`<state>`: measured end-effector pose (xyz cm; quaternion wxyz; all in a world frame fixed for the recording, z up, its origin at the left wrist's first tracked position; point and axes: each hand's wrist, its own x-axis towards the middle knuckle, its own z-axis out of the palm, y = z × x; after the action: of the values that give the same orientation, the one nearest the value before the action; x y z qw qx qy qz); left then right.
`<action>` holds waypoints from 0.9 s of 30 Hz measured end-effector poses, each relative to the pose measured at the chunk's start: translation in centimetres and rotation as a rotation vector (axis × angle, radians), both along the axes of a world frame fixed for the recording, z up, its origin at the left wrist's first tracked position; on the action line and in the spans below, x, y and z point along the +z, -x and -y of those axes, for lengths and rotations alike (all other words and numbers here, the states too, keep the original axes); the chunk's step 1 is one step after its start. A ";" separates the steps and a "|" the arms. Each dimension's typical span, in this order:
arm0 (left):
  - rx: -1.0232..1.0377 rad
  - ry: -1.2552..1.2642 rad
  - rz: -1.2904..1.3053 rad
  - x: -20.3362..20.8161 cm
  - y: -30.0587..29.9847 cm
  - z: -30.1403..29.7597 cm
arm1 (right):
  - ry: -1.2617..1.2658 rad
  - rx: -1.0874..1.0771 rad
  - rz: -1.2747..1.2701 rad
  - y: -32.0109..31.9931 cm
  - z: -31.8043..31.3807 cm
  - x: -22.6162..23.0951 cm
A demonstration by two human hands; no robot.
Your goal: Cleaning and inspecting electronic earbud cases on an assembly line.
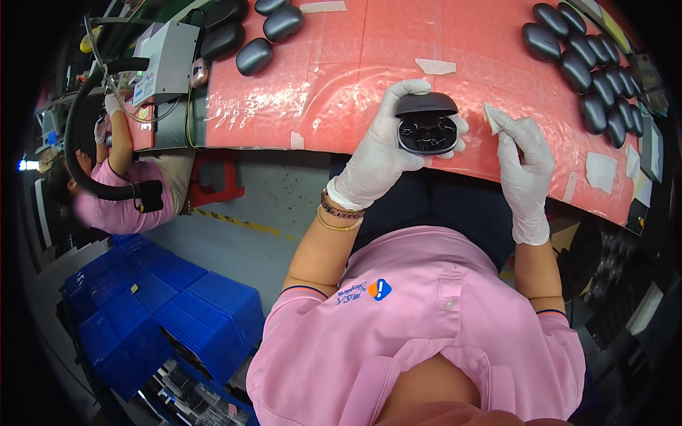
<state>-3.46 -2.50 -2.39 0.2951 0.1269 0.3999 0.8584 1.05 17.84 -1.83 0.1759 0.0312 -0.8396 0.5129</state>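
Note:
In my gloved left hand [376, 153] I grip an earbud charging case [428, 135], dark grey outside. Its lid is raised, and the glossy black inside faces me; whether earbuds sit in it I cannot tell. The case is over the near edge of the red-covered table. To its right, apart from it, my gloved right hand [526, 153] pinches a small white cloth [491, 118] between thumb and fingers.
Several closed dark cases [602, 78] are grouped at the table's right end, with more cases [254, 57] at the far left. A grey box-shaped device [170, 60] with a black hose stands left. Another person [131, 177] works beyond it. Blue covered crates [163, 298] sit lower left.

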 end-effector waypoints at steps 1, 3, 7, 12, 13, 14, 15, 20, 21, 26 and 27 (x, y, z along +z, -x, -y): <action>-0.001 0.000 0.000 0.0 0.0 0.0 | 0.000 -0.001 0.000 0.0 0.0 0.0; 0.006 0.040 0.001 0.2 0.0 -0.1 | 0.013 -0.003 0.006 0.0 -0.1 0.0; 0.007 0.041 0.027 0.3 0.1 -0.1 | 0.017 -0.012 0.011 0.1 0.0 -0.3; 0.030 0.051 0.015 0.7 0.3 -0.3 | -0.022 0.011 0.065 0.3 -0.2 0.2; 0.041 0.059 0.012 0.9 0.2 -0.3 | -0.059 0.018 0.031 0.4 -0.1 0.5; 0.052 0.115 0.000 1.3 0.2 -0.4 | -0.097 0.023 -0.010 0.5 0.0 0.7; 0.081 0.155 -0.030 1.3 0.1 -0.5 | -0.124 0.022 -0.030 0.6 0.1 0.9; 0.235 0.321 -0.289 0.3 -1.8 -2.3 | -0.346 0.098 -0.248 -0.3 2.0 2.9; 0.266 0.346 -0.341 0.0 -2.2 -2.8 | -0.384 0.128 -0.271 -0.4 2.6 3.1; 0.276 0.437 -0.354 0.1 -3.0 -2.6 | -0.748 0.149 -0.210 -0.4 4.3 3.7; 0.287 0.463 -0.380 0.2 -3.1 -2.4 | -0.799 0.134 -0.216 -0.4 4.4 3.9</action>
<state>-0.34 -0.11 -2.21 0.1120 0.1569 0.6459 0.7387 1.42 13.41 2.03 0.2034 0.2053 -0.9454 0.1508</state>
